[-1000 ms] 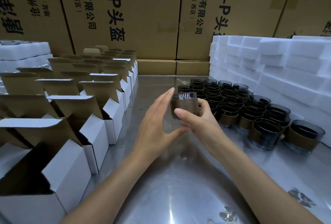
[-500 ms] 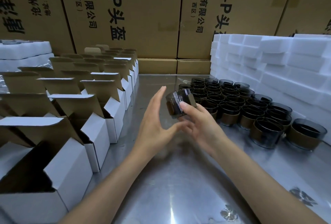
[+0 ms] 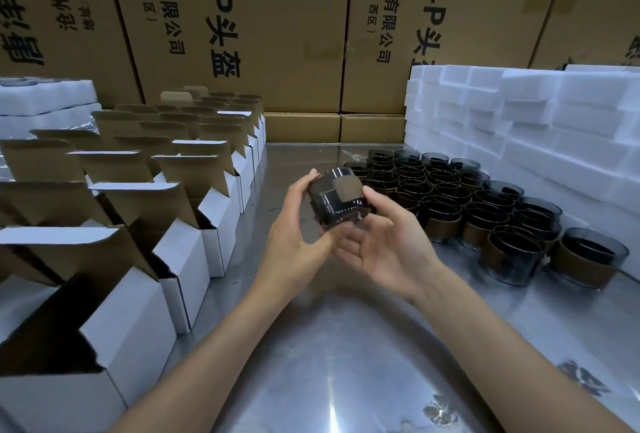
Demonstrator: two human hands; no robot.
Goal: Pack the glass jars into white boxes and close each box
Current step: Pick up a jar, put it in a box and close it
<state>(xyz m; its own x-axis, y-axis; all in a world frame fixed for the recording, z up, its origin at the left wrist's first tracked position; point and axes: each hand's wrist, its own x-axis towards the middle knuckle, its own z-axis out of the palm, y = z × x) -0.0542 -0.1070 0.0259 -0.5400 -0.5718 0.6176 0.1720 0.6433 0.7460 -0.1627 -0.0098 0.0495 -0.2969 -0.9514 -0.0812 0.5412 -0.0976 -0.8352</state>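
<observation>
Head view: left hand (image 3: pixel 294 242) and right hand (image 3: pixel 384 249) are both gripping one dark glass jar (image 3: pixel 337 198) above the steel table (image 3: pixel 329 346); probably mid-transfer, it needs lowering into an open white box (image 3: pixel 180 252).

Left hand (image 3: pixel 292 242) and right hand (image 3: pixel 388 245) hold a dark glass jar (image 3: pixel 337 198) tilted above the metal table (image 3: pixel 329 363).

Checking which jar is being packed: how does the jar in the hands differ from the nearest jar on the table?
The held jar is off the table, gripped between the left hand and right hand; the nearest standing jar rests on the metal table. The held jar is tipped; the standing jar is upright, mouth up. Both are dark glass with a brown label.
</observation>
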